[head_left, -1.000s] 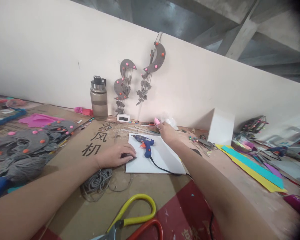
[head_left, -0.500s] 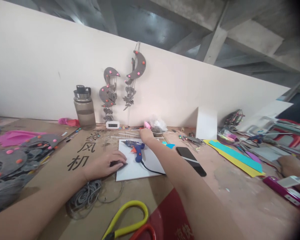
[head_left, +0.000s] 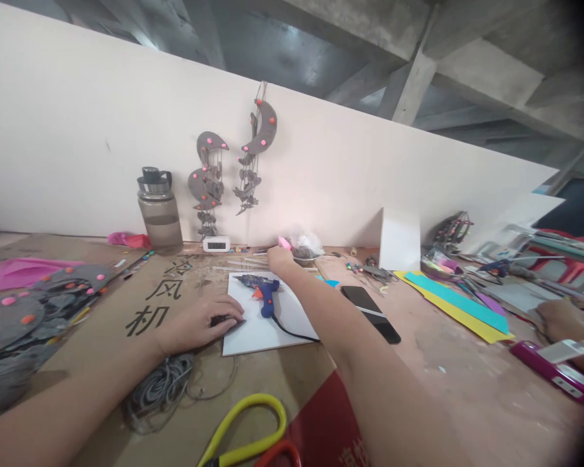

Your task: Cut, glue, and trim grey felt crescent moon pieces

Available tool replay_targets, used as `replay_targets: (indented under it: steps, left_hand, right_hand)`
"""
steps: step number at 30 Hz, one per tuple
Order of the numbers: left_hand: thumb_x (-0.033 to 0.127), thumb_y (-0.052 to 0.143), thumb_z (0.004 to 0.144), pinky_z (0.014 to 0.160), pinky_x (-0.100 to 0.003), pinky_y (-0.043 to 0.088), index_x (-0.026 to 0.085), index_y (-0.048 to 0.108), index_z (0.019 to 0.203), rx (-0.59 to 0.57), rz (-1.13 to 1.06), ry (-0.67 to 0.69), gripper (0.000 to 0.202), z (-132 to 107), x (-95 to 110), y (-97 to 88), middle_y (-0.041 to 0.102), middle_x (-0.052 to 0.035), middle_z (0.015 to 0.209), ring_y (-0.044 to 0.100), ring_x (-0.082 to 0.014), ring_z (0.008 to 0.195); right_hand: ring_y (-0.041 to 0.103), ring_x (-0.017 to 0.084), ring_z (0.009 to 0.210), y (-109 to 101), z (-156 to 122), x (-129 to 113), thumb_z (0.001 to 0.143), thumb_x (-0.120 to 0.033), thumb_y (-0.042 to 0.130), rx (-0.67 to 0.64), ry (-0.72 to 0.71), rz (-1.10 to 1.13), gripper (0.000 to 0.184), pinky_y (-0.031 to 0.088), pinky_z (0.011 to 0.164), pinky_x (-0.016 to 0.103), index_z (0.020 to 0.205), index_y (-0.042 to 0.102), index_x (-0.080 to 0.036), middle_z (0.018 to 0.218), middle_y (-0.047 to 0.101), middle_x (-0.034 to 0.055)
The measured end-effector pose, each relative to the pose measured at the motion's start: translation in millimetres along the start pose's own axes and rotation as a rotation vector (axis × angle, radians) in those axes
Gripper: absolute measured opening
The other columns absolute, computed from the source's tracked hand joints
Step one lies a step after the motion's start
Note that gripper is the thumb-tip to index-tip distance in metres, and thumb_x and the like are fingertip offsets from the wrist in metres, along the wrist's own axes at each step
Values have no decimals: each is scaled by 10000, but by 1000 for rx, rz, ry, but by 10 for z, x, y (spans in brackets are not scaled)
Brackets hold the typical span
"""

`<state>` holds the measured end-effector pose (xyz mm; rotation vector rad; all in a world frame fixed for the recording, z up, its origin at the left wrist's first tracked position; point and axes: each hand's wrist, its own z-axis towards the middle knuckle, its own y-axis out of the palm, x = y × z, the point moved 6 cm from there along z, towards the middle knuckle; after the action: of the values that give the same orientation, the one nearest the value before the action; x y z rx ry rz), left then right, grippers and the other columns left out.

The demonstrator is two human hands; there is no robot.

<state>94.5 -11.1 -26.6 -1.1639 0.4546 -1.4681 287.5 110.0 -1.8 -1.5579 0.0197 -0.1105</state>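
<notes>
My left hand [head_left: 202,324] rests at the left edge of a white board [head_left: 292,324], its fingers curled round a small dark grey piece [head_left: 220,320]. On that board lies a blue hot glue gun [head_left: 268,299], its black cord trailing right. Stretched beyond the board, my right hand [head_left: 279,261] is at the back of the table beside a pink scrap [head_left: 285,243] and a clear plastic bag [head_left: 307,241]. The fingers of that hand are hidden behind its back, so what they hold does not show. A coil of grey cord [head_left: 160,389] lies under my left forearm.
Yellow-handled scissors [head_left: 253,415] lie at the front. A phone [head_left: 370,314] and coloured sheets [head_left: 452,301] are to the right. At the back stand a bottle [head_left: 159,211] and a small clock [head_left: 217,244]. Another person's hand [head_left: 562,318] is at far right.
The view has shifted slightly, moving things a little left in the picture. Both hands hold nearly the same places; the glue gun stays on the board.
</notes>
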Motion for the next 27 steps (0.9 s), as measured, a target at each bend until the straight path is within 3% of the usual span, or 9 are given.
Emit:
replay_targets:
  steps: [7,12,15,19,22,27]
  left_hand:
    - [280,482,947,926,-300,481,196,711,1012,7,-28,15,252,-4,-8,-8,699,-92,1058,633,-166,996]
    - [265,492,940,910,-299,485,186,709,990,18,-22,28,236,7,18,-17,702,-96,1034,638,-169,974]
    - [259,500,935,911,-295,482,185,709,982,21,-20,30,227,10,21,-17,702,-94,1022,639,-168,968]
    - [258,494,938,912,-286,478,188,708,1004,14,-26,28,234,1,2,-9,700,-92,1034,634,-162,977]
    - [261,488,940,921,-294,473,185,707,1012,12,-21,28,243,-4,-8,-6,701,-94,1036,630,-166,986]
    - [255,498,933,926,-299,471,177,710,992,9,-25,19,233,0,-13,1,703,-99,1036,631,-169,988]
  right_hand:
    - [618,203,1023,-261,137,221,930,-366,582,-34,-50,91,341,539,864,405,1210,579,-172,1213,601,87]
    - [655,102,736,-373,101,309,982,-194,430,11,-72,176,277,517,663,211,1229,550,-159,999,698,54]
    - [654,91,769,-382,86,247,958,-150,443,84,-101,175,294,485,665,178,1229,551,-182,1055,702,44]
    - [641,145,926,-261,97,99,933,-248,561,117,-139,112,206,510,811,273,1115,623,-173,1090,678,61]
    - [623,196,1009,-113,99,12,930,-356,581,96,-164,55,303,530,869,407,1163,601,-162,1165,626,77]
    - [610,211,1047,78,90,-19,931,-363,581,5,-243,9,351,531,881,427,1224,570,-170,1231,592,87]
